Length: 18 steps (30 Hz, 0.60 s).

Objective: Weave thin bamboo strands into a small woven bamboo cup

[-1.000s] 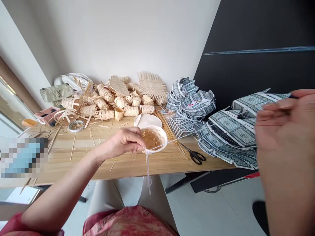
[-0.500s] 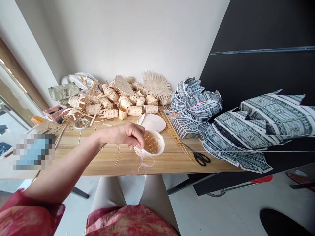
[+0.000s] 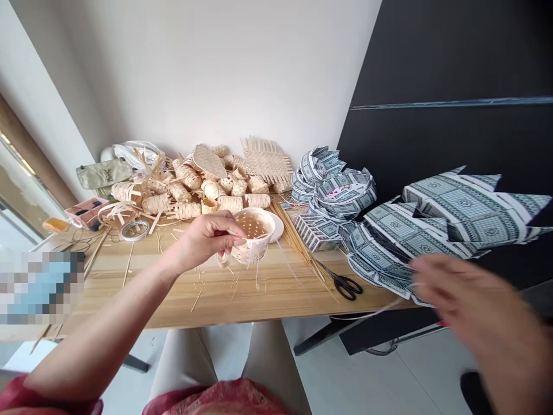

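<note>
My left hand (image 3: 207,241) is closed in a pinch at the near left rim of a small round woven basket (image 3: 254,252), held just over the table. White thread is wound along the basket's rim, and loose ends hang down its front. On the right, my right hand (image 3: 469,305) is blurred by motion, fingers bent together. A slack white thread (image 3: 375,314) runs up to its fingertips, past the table's front edge. Behind the basket, a white plate (image 3: 279,226) is partly hidden.
Black scissors (image 3: 347,286) and a bundle of thin bamboo strips (image 3: 298,233) lie right of the basket. Behind are several woven cylinders (image 3: 185,176) and a flat woven mat (image 3: 268,161). Folded playing-card baskets (image 3: 415,230) fill the right. A tape roll (image 3: 135,230) lies left.
My right hand has come into view from the right. The thread, taut before, now hangs slack. The basket is tilted differently and sits slightly higher in my left hand; the view has shifted.
</note>
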Motion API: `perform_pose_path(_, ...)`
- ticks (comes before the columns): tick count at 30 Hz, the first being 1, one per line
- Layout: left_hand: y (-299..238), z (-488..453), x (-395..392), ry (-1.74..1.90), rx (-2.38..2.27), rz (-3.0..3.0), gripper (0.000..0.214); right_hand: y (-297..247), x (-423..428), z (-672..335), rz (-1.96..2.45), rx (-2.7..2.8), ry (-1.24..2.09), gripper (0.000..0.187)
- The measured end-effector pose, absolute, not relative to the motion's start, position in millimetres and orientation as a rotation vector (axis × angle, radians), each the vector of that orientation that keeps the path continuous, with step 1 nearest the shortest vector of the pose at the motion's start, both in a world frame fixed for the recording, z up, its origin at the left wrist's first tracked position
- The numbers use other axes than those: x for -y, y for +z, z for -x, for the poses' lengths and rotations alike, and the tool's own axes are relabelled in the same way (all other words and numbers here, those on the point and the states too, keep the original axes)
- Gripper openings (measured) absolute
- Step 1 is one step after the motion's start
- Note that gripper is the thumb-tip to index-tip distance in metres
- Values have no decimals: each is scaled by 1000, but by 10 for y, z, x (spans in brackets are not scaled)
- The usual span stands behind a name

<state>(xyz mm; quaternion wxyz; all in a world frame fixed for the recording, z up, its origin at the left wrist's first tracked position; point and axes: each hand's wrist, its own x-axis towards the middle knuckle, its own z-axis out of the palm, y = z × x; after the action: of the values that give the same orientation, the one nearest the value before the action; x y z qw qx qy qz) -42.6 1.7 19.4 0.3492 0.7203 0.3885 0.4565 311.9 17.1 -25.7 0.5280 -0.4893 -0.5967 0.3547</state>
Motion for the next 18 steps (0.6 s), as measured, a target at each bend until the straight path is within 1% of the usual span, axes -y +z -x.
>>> perform_pose_path(2,181,362,23,1272,-1011,-1868,20,-352,-39,-2746,1210,1434,1040,18)
perform_pose_path(4,174,314,57,1319,-1010,-1910,20,-412,109,-2333,1171,1513,1127,19)
perform_pose_path(9,92,217,118,1439,-1056,-1922,14,-364,327,-1724,922,1645,715,17)
perform_pose_path(12,16,167,147,1498,-1067,-1878,10,-351,264,-1622,914,1676,608,17)
perform_pose_path(18,-66,145,181,1587,-1093,-1734,6,-493,105,-1509,987,1648,454,14)
